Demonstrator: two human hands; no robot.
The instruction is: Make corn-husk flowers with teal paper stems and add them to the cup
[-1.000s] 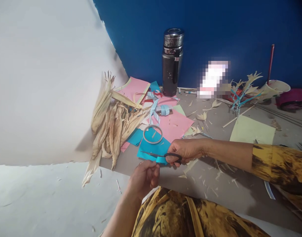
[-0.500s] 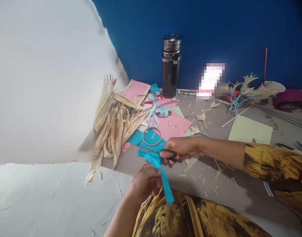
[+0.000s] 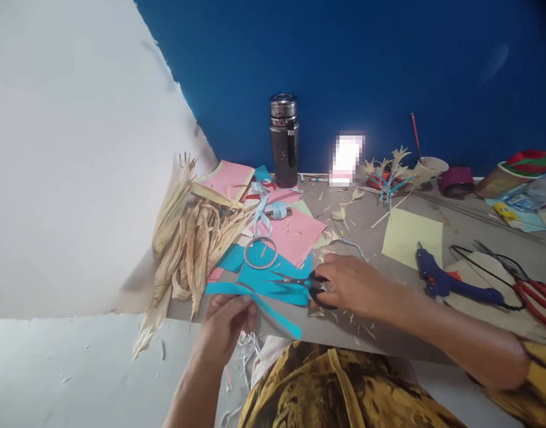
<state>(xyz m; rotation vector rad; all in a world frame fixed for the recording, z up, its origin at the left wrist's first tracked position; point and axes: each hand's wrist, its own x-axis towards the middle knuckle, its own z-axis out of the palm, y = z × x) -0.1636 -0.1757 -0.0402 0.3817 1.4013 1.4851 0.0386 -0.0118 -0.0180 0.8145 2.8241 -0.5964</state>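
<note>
My left hand is closed on a long blue paper strip, held just above the near edge of the grey board. The strip sticks out to both sides of my fingers. My right hand rests on the board with its fingers on the black handles of the scissors. The scissor blades lie over a blue paper sheet. A grey ring lies on that sheet, beside pink sheets.
Dried corn husks are piled at the left. A dark flask stands by the blue wall. A yellow sheet, a blue glue gun, red-handled pliers, cups and husk scraps lie to the right.
The strip has come free of the blue sheet and my left hand has drawn it leftward. My right hand has lowered the scissors onto the sheet. The view has pulled back and shifted right.
</note>
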